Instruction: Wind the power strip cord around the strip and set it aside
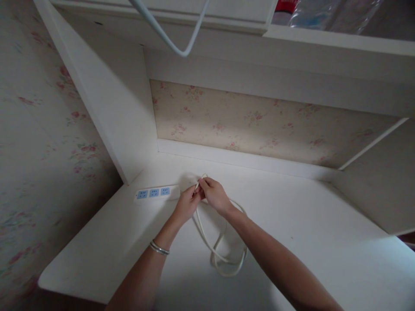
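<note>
A white power strip [154,193] with several blue socket panels lies on the white desk, left of my hands. Its white cord [207,242] runs in loose loops over the desk below and between my forearms. My left hand [188,201] is closed, fingers pinched on the cord beside the strip's right end. Meeting it from the right, my right hand [213,193] pinches the same cord, and a small bend of it shows above the fingertips. Fingers partly hide the held stretch. A silver bangle [158,248] circles my left wrist.
The white desk [308,259] has a side panel [113,86] at left and a shelf [324,47] overhead holding plastic-wrapped things [327,15]. A pale curved bar [184,52] hangs in front at the top. Floral wallpaper [246,121] covers the back wall.
</note>
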The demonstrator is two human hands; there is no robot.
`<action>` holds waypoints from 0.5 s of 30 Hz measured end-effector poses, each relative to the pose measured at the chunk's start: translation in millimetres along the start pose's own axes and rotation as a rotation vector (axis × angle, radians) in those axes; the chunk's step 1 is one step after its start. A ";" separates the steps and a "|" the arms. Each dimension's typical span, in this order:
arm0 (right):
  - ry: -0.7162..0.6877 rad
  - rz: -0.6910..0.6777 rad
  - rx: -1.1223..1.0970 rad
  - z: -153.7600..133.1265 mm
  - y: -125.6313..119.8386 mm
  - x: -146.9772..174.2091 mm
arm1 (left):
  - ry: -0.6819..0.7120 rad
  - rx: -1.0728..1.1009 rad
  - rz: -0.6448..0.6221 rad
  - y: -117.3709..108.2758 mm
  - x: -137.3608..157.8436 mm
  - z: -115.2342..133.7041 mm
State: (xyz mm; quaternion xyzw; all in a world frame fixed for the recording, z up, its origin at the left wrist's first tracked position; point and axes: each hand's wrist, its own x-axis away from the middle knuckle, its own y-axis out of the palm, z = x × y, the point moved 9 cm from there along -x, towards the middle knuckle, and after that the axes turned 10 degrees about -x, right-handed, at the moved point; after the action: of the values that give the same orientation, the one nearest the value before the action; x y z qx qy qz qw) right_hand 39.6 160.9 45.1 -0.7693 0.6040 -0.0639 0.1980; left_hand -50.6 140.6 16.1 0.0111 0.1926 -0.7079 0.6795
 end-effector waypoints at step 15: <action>-0.404 -0.279 0.764 57.2 7.2 43.7 | -0.047 -0.326 0.312 -36.1 -0.6 -8.9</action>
State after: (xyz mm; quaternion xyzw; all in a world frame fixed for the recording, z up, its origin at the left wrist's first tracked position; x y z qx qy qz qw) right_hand 63.9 130.9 -16.0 -0.7123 0.3770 -0.1570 0.5709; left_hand -87.7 143.9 17.4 -0.0857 0.2844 -0.5539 0.7778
